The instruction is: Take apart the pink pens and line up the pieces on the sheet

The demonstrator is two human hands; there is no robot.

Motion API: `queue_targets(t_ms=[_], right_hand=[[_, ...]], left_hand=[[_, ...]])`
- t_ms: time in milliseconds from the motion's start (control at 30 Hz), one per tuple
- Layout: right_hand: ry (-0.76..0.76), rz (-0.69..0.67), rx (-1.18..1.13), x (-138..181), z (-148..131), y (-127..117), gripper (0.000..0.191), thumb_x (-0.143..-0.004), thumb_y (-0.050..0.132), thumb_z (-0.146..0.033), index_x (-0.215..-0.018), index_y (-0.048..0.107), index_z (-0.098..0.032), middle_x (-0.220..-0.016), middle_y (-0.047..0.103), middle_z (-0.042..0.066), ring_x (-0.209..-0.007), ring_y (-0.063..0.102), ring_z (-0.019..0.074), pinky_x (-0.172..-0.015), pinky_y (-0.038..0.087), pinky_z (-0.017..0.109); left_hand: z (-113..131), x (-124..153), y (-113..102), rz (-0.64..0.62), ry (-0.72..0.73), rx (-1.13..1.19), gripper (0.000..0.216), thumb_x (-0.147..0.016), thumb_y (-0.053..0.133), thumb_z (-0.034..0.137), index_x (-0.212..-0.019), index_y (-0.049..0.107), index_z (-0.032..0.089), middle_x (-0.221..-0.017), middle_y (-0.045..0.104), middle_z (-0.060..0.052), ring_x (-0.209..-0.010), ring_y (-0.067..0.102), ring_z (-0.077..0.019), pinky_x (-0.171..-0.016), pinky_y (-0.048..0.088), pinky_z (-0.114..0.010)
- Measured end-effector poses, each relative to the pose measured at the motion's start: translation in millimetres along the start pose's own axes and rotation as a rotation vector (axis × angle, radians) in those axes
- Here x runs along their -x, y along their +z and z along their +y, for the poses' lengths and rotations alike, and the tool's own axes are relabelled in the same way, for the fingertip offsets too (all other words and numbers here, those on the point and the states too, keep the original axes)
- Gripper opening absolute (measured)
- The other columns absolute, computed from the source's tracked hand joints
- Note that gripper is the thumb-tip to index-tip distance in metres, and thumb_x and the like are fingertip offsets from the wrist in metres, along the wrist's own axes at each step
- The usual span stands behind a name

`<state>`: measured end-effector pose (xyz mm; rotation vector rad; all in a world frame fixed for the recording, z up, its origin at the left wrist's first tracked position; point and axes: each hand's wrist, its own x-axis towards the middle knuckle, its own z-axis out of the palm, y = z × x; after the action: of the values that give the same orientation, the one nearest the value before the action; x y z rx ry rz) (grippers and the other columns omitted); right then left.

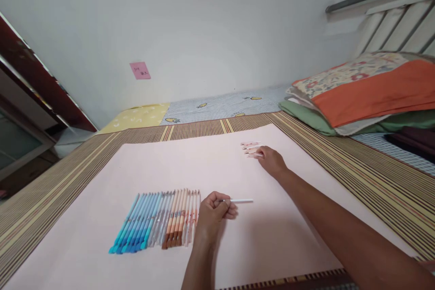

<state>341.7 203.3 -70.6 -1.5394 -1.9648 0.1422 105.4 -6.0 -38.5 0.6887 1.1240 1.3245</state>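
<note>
My left hand (219,213) is closed around one end of a slim white pen-like stick (242,200), which points to the right above the pale pink sheet (163,163). Farther off, at the sheet's far right, my right hand (272,161) pinches the near end of a pale pink pen (254,155). Beside that pen lie several more pale pens (250,144) with dark tips. Left of my left hand is a tidy row of pens, tips away from me: blue pens (139,217), clear greyish pens (161,217), orange-brown pens (176,217) and pinkish pens (192,219).
The sheet lies on a striped mat (200,129). Folded bedding (370,90) in orange, floral and green is stacked at the right, near a radiator (401,27). A pink note (140,70) is stuck to the wall. Yellow cloth (139,117) lies along the back.
</note>
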Motion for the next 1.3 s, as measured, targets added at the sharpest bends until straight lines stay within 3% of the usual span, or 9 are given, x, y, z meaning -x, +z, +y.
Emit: queue_targets(t_ms=[800, 967, 1067, 1133, 1233, 1300], right_hand=[[0.092, 0.033, -0.124, 3.2, -1.3, -1.0, 0.005, -0.077, 0.062, -0.027, -0.079, 0.065, -0.023, -0.079, 0.068, 0.003, -0.072, 0.057, 0.0182, -0.066, 0.040, 0.028], [0.144, 0.057, -0.243, 14.2, -17.9, -12.7, 0.009, -0.076, 0.062, -0.029, -0.081, 0.065, -0.021, -0.068, 0.060, -0.001, -0.063, 0.051, 0.0157, -0.062, 0.038, 0.027], [0.140, -0.043, -0.522, 37.1, -49.0, -34.4, 0.015, -0.077, 0.061, -0.032, -0.067, 0.061, -0.021, -0.059, 0.051, -0.003, -0.059, 0.043, 0.0136, -0.057, 0.032, 0.025], [0.067, -0.224, -0.661, 59.3, -74.5, -52.5, 0.017, -0.078, 0.064, -0.034, -0.069, 0.064, -0.020, -0.060, 0.051, -0.004, -0.059, 0.041, 0.0132, -0.056, 0.030, 0.025], [-0.017, -0.513, -0.654, 92.5, -106.0, -73.9, 0.014, -0.080, 0.066, -0.033, -0.086, 0.074, -0.023, -0.057, 0.050, -0.005, -0.055, 0.040, 0.0130, -0.054, 0.028, 0.025], [-0.085, -0.572, -0.573, 108.4, -118.0, -80.0, 0.009, -0.079, 0.066, -0.027, -0.084, 0.073, -0.024, -0.063, 0.058, -0.004, -0.059, 0.046, 0.0139, -0.056, 0.030, 0.026]], left_hand=[[8.1, 5.9, 3.8, -0.015, -0.008, 0.000, 0.041, -0.057, 0.090, 0.040, -0.078, 0.066, 0.014, -0.066, 0.074, -0.007, -0.055, 0.066, -0.0152, -0.058, 0.054, -0.028], [8.1, 5.5, 2.8, -0.009, -0.002, 0.010, 0.040, -0.057, 0.090, 0.039, -0.077, 0.066, 0.014, -0.066, 0.074, -0.007, -0.055, 0.066, -0.0144, -0.057, 0.054, -0.027], [7.7, 5.3, 1.9, -0.005, -0.001, 0.006, 0.040, -0.058, 0.090, 0.039, -0.077, 0.066, 0.014, -0.066, 0.075, -0.007, -0.055, 0.067, -0.0145, -0.058, 0.055, -0.027], [7.4, 5.1, 2.0, -0.015, -0.003, 0.002, 0.040, -0.058, 0.089, 0.040, -0.078, 0.066, 0.014, -0.066, 0.075, -0.007, -0.056, 0.067, -0.0152, -0.059, 0.055, -0.028], [7.8, 5.5, 3.4, -0.031, -0.002, -0.001, 0.040, -0.059, 0.089, 0.040, -0.078, 0.066, 0.014, -0.066, 0.075, -0.007, -0.056, 0.068, -0.0153, -0.059, 0.055, -0.028], [8.7, 6.3, 4.7, -0.041, 0.001, -0.007, 0.040, -0.059, 0.090, 0.039, -0.078, 0.066, 0.014, -0.066, 0.075, -0.007, -0.056, 0.067, -0.0148, -0.059, 0.055, -0.027]])
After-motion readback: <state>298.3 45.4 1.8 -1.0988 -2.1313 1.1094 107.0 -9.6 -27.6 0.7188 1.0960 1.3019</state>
